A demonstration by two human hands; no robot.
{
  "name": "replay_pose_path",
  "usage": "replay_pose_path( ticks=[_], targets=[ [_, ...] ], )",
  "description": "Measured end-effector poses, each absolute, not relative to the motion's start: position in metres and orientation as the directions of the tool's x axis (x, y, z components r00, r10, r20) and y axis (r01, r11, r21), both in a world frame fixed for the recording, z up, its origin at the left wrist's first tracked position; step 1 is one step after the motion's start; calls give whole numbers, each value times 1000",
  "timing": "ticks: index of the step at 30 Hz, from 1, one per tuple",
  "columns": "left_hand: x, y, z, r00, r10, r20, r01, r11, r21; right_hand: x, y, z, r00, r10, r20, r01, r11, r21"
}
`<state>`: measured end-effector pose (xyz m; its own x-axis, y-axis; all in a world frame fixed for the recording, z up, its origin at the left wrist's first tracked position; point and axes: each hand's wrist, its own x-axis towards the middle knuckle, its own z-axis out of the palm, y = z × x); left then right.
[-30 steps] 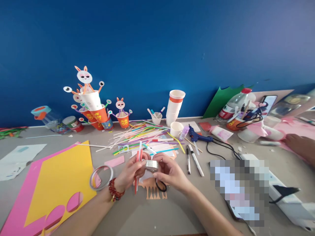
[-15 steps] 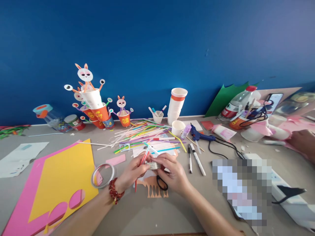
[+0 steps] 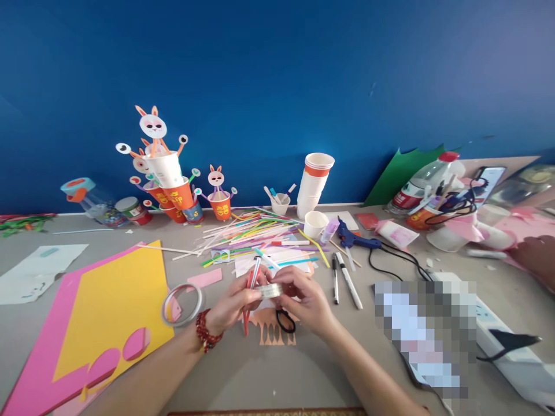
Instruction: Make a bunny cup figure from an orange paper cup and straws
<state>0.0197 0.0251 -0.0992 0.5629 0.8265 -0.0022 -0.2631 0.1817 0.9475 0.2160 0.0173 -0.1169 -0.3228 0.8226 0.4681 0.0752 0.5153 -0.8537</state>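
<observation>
My left hand (image 3: 236,300), with a red beaded bracelet at the wrist, is closed around red and white sticks (image 3: 247,319) and one side of a small tape roll (image 3: 271,290). The fingers of my right hand (image 3: 306,297) pinch the roll's other side. Both hands are above the table's middle. Just below them lie an orange paper cutout (image 3: 266,334) and a black scissor handle (image 3: 287,321), partly covered. A heap of coloured straws (image 3: 255,231) spreads behind the hands.
Rabbit-decorated cups (image 3: 177,196) stand back left, a cup stack (image 3: 315,185) behind the straws. Yellow paper (image 3: 117,306) and a larger tape ring (image 3: 200,300) lie left. Pens (image 3: 348,280), a glue gun (image 3: 359,241), and a power strip (image 3: 507,341) are right. Another person's hand (image 3: 535,254) is far right.
The tape roll has turned between my hands, showing more of its rim. The red stick in my left hand tilts differently. The whole view has shifted slightly.
</observation>
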Motion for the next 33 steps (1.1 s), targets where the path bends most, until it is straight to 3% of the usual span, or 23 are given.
replay_pose_path(
  ticks=[4,10,16,22,33],
  targets=[
    [19,27,-101,566,823,-46,-222,206,953,217,18,-114,-339,747,572,160,645,-747],
    [15,30,-91,527,837,-148,31,155,987,217,17,-110,-377,680,628,297,731,-614],
    [20,29,-88,534,837,-119,22,126,992,216,16,-105,-394,634,666,348,773,-530],
    [24,25,-86,509,845,-162,26,173,985,214,15,-105,-377,681,627,331,732,-595],
    [17,29,-108,639,746,-186,-194,390,900,214,16,-108,-314,734,602,205,672,-712]
  ],
)
